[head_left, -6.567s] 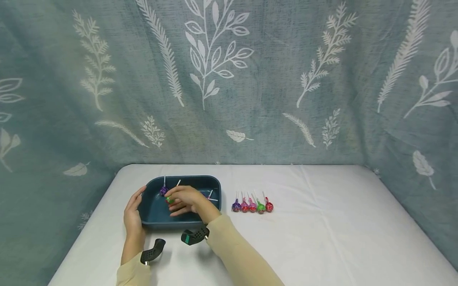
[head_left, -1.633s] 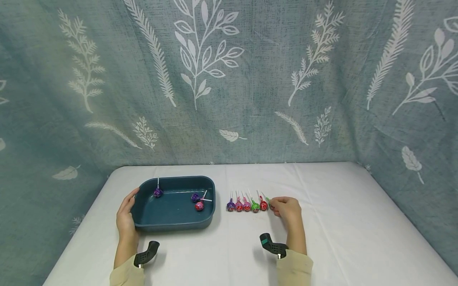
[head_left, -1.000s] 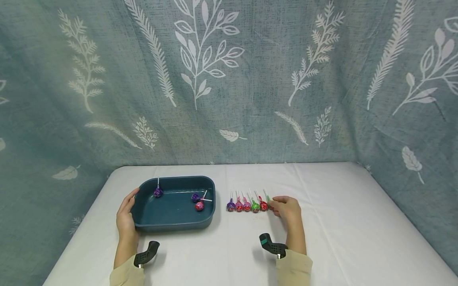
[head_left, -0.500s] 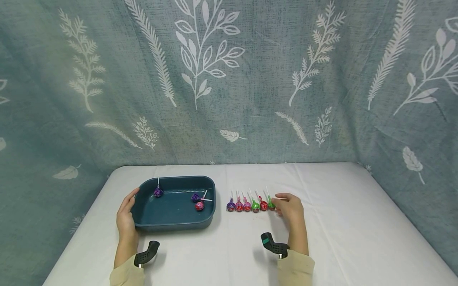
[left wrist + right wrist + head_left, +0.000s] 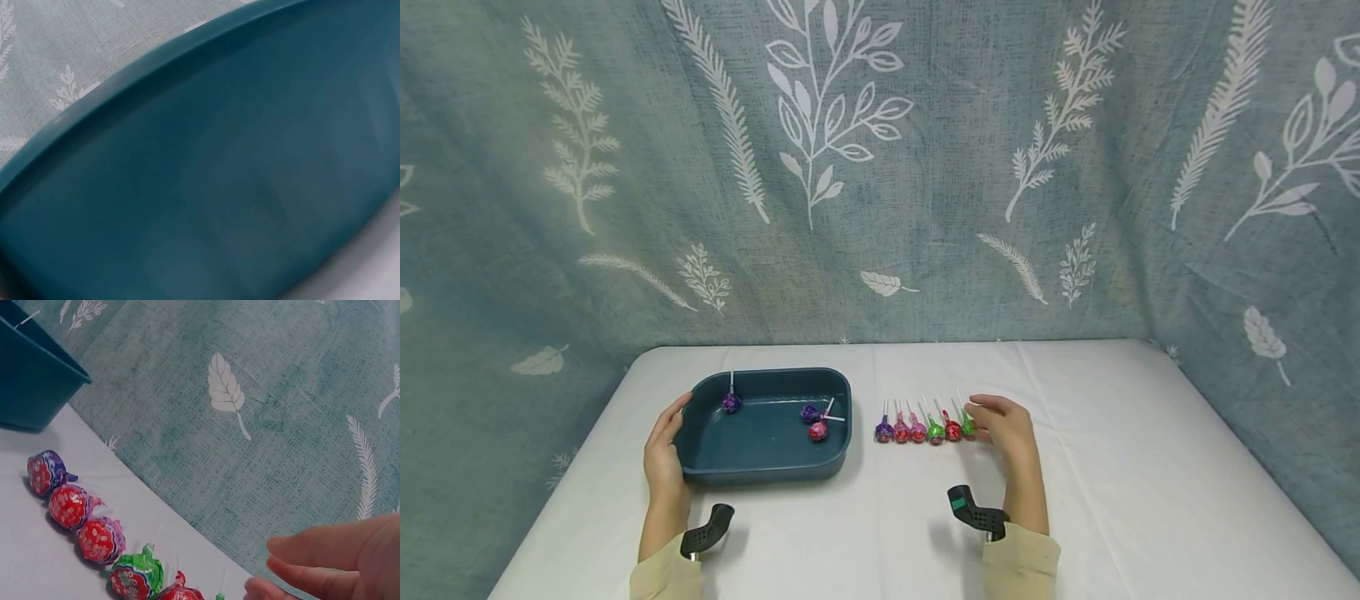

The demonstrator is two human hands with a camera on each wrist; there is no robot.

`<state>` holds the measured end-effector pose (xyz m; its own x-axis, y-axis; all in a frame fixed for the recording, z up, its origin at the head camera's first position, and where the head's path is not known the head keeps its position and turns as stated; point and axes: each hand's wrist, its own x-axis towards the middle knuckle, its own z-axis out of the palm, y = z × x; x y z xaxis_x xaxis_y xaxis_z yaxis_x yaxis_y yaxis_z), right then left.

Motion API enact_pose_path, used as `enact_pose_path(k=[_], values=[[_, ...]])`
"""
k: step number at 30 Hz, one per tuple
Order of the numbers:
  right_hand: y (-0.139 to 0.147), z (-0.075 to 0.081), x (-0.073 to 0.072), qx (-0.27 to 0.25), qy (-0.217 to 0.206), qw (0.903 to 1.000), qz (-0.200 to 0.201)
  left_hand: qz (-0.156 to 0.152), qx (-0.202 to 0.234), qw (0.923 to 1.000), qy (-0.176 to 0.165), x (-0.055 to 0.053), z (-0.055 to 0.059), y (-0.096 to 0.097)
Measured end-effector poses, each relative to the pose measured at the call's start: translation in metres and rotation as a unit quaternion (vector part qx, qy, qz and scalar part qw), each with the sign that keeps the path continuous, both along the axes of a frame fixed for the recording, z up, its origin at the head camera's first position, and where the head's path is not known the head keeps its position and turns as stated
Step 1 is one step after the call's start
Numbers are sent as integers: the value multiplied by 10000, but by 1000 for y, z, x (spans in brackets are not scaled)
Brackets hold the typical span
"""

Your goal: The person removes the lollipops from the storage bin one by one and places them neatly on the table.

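My left hand [image 5: 664,462] rests along the left outer side of a dark teal tray [image 5: 760,477], fingers extended; its thumb is hidden. Inside the tray are a purple lollipop [image 5: 732,403] at the left, another purple one [image 5: 809,414] and a pink one [image 5: 817,432] at the right. A row of wrapped lollipops lies right of the tray, with a purple one [image 5: 884,432] at its near end. My right hand [image 5: 1009,429] is beside the last green lollipop [image 5: 967,427], fingers loosely bent and holding nothing. A red lollipop [image 5: 952,430] lies left of it.
A white cloth [image 5: 1120,467] covers the table. Behind it hangs a green-grey curtain [image 5: 940,292] with white leaf prints. Each wrist carries a black camera mount [image 5: 977,512].
The right hand took a green lollipop out of the tray and laid it at the row's right end, stick turned upright like the others. Then it released it and lifted slightly away.
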<state>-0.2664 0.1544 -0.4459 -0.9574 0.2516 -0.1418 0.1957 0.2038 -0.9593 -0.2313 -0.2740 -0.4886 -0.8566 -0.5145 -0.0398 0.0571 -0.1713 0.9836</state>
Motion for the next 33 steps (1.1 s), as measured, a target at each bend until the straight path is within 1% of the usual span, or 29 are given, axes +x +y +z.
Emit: enact_pose_path(k=[4,5,9,11,16,21,26,29,33], values=[[-2,1,0,-468,40,9989,68,5,9,10000,-6,-1,1,-1],[-4,1,0,-555,55,9984,30,3,9,10000,-8,-1,2,-1],[-13,7,-1,-831,104,9964,97,-17,0,10000,-4,-2,2,-1],[-21,9,-2,-861,153,9960,164,-47,12,10000,17,-3,1,-1],[-52,16,-1,-767,366,9945,606,-112,71,9999,19,-4,0,-1],[-89,20,-1,-687,661,9885,1172,-86,79,9999,7,-3,-1,-1],[-119,26,-2,-470,932,9806,1657,-7,2,10000,-24,-2,-2,0],[-134,31,-4,-570,982,9736,1980,10,34,10000,-37,-1,-2,0],[-154,34,-12,-1006,1037,9623,2306,7,61,10000,8,-1,-2,-1]])
